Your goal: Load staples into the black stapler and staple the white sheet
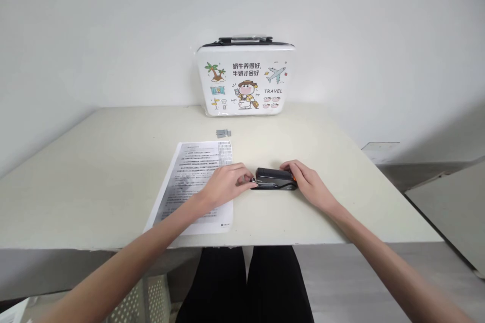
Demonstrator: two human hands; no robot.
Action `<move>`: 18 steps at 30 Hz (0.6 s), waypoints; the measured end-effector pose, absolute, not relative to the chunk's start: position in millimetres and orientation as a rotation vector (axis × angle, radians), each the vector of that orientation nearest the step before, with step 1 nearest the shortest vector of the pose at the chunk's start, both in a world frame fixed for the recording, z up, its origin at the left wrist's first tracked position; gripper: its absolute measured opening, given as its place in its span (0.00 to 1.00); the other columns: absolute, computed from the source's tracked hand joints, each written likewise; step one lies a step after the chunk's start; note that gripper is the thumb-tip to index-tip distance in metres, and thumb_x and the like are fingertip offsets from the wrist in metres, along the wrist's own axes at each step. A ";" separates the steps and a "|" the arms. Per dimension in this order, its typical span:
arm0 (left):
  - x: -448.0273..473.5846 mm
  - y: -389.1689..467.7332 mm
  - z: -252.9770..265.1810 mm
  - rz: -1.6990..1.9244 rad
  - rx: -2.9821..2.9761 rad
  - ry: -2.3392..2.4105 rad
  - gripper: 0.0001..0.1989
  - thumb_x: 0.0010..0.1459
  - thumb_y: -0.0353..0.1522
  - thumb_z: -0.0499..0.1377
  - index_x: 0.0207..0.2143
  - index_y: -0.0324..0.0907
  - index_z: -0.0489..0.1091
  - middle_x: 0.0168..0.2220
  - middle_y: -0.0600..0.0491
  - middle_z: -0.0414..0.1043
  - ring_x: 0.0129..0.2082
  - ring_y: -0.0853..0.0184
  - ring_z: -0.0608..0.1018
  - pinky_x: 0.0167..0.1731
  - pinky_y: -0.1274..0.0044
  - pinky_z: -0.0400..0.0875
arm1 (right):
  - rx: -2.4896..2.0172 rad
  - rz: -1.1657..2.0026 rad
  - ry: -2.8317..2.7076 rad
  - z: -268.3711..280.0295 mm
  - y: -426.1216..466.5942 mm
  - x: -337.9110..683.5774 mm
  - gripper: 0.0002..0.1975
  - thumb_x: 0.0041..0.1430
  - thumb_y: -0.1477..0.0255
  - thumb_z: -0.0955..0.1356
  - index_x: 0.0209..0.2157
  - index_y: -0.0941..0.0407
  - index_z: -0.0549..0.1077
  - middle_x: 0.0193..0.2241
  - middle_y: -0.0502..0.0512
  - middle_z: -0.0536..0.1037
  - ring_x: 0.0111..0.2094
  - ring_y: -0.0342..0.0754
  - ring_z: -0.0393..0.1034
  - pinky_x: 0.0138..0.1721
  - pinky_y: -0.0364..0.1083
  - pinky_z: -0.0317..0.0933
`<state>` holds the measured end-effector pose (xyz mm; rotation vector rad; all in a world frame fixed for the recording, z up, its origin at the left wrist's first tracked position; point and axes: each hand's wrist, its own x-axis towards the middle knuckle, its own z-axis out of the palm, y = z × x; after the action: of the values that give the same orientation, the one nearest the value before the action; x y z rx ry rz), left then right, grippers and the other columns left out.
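Observation:
A black stapler (pixel 275 179) lies on the table in front of me, between my two hands. My left hand (pixel 230 182) is closed at the stapler's left end, thumb and fingers pinching a small metallic part there. Around the stapler's right end, by a small orange part, my right hand (pixel 308 181) is wrapped. Printed sheets of paper (pixel 189 186) lie to the left, partly under my left hand and forearm. Just beyond the paper's top edge sits a small heap of grey staple strips (pixel 223 133).
A white case (pixel 245 81) with cartoon travel prints and a black handle stands at the back of the table (pixel 94 176), near the wall. The table's front edge runs just above my lap. A perforated container (pixel 159 298) is below at left.

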<state>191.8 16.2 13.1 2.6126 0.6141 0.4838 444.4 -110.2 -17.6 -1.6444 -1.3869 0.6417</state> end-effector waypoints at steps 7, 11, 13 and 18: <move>179.8 21.5 13.9 0.479 2.626 0.632 0.10 0.67 0.41 0.63 0.40 0.44 0.77 0.35 0.53 0.79 0.33 0.65 0.79 0.34 0.74 0.70 | -1.633 0.504 -1.533 -19.4 -109.9 443.4 0.23 0.77 0.54 0.52 0.41 0.49 0.71 0.40 0.57 0.77 0.43 0.56 0.71 0.50 0.55 0.63; 172.4 24.8 13.4 0.481 2.623 0.613 0.10 0.67 0.41 0.63 0.41 0.44 0.77 0.36 0.53 0.79 0.33 0.65 0.80 0.35 0.73 0.71 | -1.651 0.411 -1.578 -20.7 -108.8 443.3 0.23 0.77 0.54 0.51 0.38 0.49 0.68 0.38 0.58 0.74 0.43 0.58 0.67 0.50 0.57 0.62; 169.8 25.9 13.6 0.482 2.627 0.610 0.11 0.67 0.42 0.63 0.41 0.44 0.77 0.37 0.53 0.79 0.34 0.65 0.80 0.35 0.74 0.71 | -1.668 0.403 -1.577 -20.9 -109.2 443.7 0.23 0.77 0.54 0.50 0.37 0.49 0.68 0.37 0.58 0.73 0.42 0.58 0.66 0.49 0.57 0.62; 159.8 30.1 16.8 0.471 2.654 0.619 0.10 0.68 0.42 0.63 0.41 0.45 0.77 0.37 0.54 0.80 0.35 0.66 0.80 0.35 0.74 0.70 | -1.662 0.478 -1.535 -18.4 -113.0 444.3 0.23 0.77 0.53 0.51 0.38 0.49 0.69 0.36 0.56 0.74 0.40 0.57 0.67 0.46 0.55 0.62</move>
<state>159.8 30.1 16.8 2.6544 0.6195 0.4712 444.3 -113.0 -18.4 -1.6620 -1.5352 0.4779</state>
